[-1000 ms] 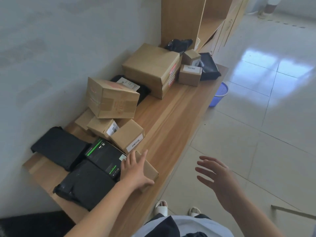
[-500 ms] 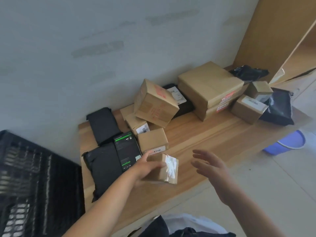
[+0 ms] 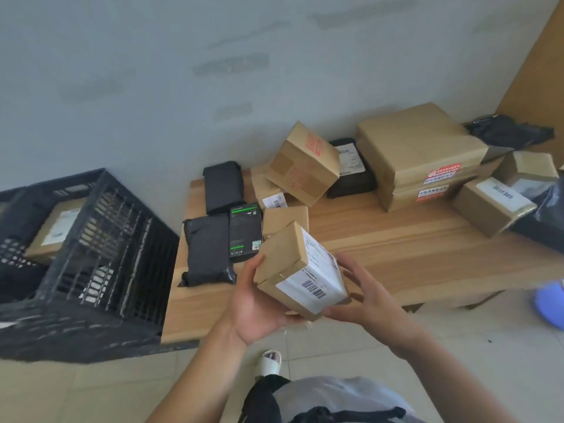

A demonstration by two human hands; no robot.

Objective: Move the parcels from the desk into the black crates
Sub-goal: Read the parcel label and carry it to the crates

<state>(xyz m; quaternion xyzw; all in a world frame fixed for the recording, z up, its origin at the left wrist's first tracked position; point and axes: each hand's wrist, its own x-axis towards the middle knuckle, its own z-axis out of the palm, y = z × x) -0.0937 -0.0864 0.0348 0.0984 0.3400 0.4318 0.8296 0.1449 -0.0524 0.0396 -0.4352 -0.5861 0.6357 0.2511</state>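
Note:
A small cardboard parcel [image 3: 287, 264] with white barcode labels is lifted above the front edge of the wooden desk [image 3: 396, 248]. My left hand [image 3: 256, 303] grips it from below and the left side, thumb on its left face. My right hand [image 3: 366, 297] supports its right underside with spread fingers. The black crate [image 3: 100, 251] stands left of the desk and holds a brown labelled parcel [image 3: 55, 230]. On the desk lie several more parcels: black bags [image 3: 207, 245], a black-green box [image 3: 245, 232] and cardboard boxes [image 3: 305, 166].
A large taped carton [image 3: 418, 151] and smaller boxes [image 3: 488, 206] fill the desk's right end, with black bags [image 3: 512, 132] by a wooden cabinet [image 3: 537, 74]. A blue basin [image 3: 549, 303] sits on the floor at right. My sandalled foot [image 3: 270, 360] is below the desk edge.
The small parcel has come up off the desk toward me. My right hand, free before, has joined under it. The view has swung left, bringing the crate into sight.

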